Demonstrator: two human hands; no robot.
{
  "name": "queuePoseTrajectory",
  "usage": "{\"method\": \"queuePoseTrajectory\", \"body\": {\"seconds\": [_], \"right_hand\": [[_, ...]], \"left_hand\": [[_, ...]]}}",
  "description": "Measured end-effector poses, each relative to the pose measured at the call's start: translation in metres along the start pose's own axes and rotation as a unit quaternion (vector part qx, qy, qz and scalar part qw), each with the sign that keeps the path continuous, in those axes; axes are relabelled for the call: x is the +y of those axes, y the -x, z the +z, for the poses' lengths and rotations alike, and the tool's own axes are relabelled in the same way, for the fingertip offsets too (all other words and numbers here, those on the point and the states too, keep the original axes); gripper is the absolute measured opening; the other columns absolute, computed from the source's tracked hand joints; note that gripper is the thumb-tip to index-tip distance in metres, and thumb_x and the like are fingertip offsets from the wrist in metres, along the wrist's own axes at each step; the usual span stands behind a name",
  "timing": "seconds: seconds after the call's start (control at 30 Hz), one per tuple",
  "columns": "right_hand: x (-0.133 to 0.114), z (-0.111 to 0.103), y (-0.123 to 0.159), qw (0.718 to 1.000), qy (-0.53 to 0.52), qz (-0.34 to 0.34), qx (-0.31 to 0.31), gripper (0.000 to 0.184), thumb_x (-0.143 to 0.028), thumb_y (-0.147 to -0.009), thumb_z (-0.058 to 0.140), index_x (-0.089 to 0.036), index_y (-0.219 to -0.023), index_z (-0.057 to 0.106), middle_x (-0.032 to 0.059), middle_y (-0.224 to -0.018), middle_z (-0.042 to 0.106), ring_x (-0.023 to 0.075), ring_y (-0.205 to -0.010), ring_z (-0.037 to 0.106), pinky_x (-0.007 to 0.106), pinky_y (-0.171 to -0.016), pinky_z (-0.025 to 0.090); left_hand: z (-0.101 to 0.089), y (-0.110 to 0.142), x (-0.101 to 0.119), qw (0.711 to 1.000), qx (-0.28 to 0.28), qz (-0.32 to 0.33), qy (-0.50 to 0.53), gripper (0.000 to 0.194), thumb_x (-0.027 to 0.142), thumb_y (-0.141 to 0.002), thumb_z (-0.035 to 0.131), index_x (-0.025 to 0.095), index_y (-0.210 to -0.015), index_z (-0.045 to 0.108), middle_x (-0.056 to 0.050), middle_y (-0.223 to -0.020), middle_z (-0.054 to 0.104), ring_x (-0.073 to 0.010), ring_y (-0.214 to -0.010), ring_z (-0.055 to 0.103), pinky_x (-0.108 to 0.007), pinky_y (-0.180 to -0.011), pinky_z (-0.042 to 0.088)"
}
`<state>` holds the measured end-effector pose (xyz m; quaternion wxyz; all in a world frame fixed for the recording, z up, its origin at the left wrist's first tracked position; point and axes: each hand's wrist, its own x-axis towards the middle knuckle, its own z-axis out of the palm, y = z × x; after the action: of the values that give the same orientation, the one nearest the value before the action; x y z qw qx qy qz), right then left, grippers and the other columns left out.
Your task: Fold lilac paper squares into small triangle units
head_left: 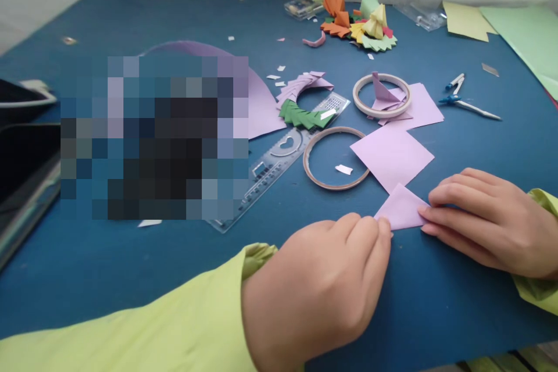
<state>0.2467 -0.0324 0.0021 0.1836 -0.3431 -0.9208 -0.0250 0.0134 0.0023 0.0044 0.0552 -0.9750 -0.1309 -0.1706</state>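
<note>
A small lilac paper (401, 209), folded into a triangle, lies on the blue table between my hands. My left hand (325, 279) is closed, its fingertips pinching the triangle's left corner. At the right corner, my right hand (488, 218) grips the paper between thumb and fingers. Just behind the triangle lies a flat lilac paper square (392, 154). Beyond it are more lilac sheets (425, 107) and a roll of tape (360, 106) with a folded lilac piece (383, 92) in its ring. A second tape ring (307, 168) rests left of the square.
A clear ruler (255, 186) lies under a partial ring of folded green and lilac pieces (305, 113). A blue-and-white compass (473, 107) sits at right. Folded paper models (375, 26) stand at the back, near green sheets (527, 40). A pixelated patch covers the left middle.
</note>
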Motion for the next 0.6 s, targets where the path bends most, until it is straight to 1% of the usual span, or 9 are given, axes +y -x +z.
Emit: {"method": "queuePoseTrajectory", "body": {"seconds": [0.13, 0.23, 0.33, 0.4, 0.47, 0.53, 0.6], "right_hand": [[0.001, 0.001, 0.001, 0.999, 0.026, -0.028, 0.013, 0.007, -0.013, -0.089, 0.058, -0.009, -0.094, 0.061, 0.0108, -0.085, 0.065, 0.0196, -0.076, 0.057, 0.035, -0.065, 0.047], [0.002, 0.001, 0.002, 0.999, 0.033, -0.036, 0.019, 0.010, -0.017, -0.089, 0.060, -0.009, -0.094, 0.061, 0.0107, -0.084, 0.066, 0.0197, -0.077, 0.057, 0.036, -0.067, 0.048], [0.001, 0.001, 0.002, 0.999, 0.035, -0.029, 0.023, 0.007, -0.014, -0.088, 0.061, -0.010, -0.094, 0.061, 0.0101, -0.084, 0.066, 0.0192, -0.076, 0.057, 0.036, -0.066, 0.048], [0.001, 0.002, 0.002, 0.999, 0.031, -0.018, 0.026, 0.004, -0.012, -0.088, 0.060, -0.011, -0.091, 0.060, 0.0102, -0.083, 0.066, 0.0194, -0.076, 0.056, 0.036, -0.066, 0.048], [0.001, 0.002, 0.001, 1.000, 0.012, 0.001, 0.027, 0.001, -0.011, -0.088, 0.059, -0.011, -0.088, 0.059, 0.0107, -0.083, 0.066, 0.0197, -0.076, 0.056, 0.036, -0.067, 0.047], [0.002, 0.003, 0.001, 0.999, -0.018, 0.030, 0.023, 0.003, -0.011, -0.088, 0.058, -0.011, -0.086, 0.059, 0.0108, -0.084, 0.065, 0.0195, -0.077, 0.055, 0.036, -0.067, 0.047], [0.002, 0.004, 0.001, 0.997, -0.049, 0.060, 0.016, 0.004, -0.012, -0.089, 0.056, -0.011, -0.087, 0.059, 0.0103, -0.085, 0.063, 0.0190, -0.078, 0.053, 0.035, -0.068, 0.047]], "left_hand": [[-0.001, 0.000, -0.001, 0.999, -0.012, 0.039, -0.010, 0.035, 0.002, -0.090, 0.030, -0.002, -0.098, 0.064, -0.012, -0.069, 0.066, -0.0217, -0.055, 0.061, -0.033, -0.045, 0.048], [-0.002, -0.001, -0.002, 0.999, -0.006, 0.039, -0.003, 0.035, 0.002, -0.090, 0.030, -0.002, -0.097, 0.064, -0.012, -0.069, 0.065, -0.0217, -0.055, 0.060, -0.032, -0.044, 0.046], [0.000, 0.000, -0.004, 1.000, 0.008, 0.006, 0.017, 0.031, 0.003, -0.090, 0.034, 0.000, -0.095, 0.064, -0.008, -0.064, 0.062, -0.0200, -0.051, 0.055, -0.032, -0.042, 0.042], [0.003, 0.001, -0.005, 0.999, 0.017, -0.026, 0.030, 0.026, 0.004, -0.091, 0.038, 0.004, -0.091, 0.064, -0.005, -0.063, 0.059, -0.0188, -0.050, 0.053, -0.031, -0.042, 0.040], [0.006, 0.001, -0.005, 0.996, 0.029, -0.066, 0.046, 0.025, 0.006, -0.092, 0.041, 0.008, -0.085, 0.064, -0.004, -0.063, 0.059, -0.0181, -0.051, 0.053, -0.031, -0.043, 0.039], [0.008, 0.000, -0.006, 0.992, 0.046, -0.099, 0.056, 0.027, 0.009, -0.094, 0.041, 0.011, -0.081, 0.064, -0.004, -0.065, 0.060, -0.0179, -0.053, 0.055, -0.032, -0.045, 0.039], [0.010, -0.001, -0.006, 0.991, 0.052, -0.111, 0.055, 0.028, 0.010, -0.095, 0.041, 0.011, -0.081, 0.065, -0.005, -0.069, 0.062, -0.0184, -0.057, 0.056, -0.032, -0.046, 0.039]]}}
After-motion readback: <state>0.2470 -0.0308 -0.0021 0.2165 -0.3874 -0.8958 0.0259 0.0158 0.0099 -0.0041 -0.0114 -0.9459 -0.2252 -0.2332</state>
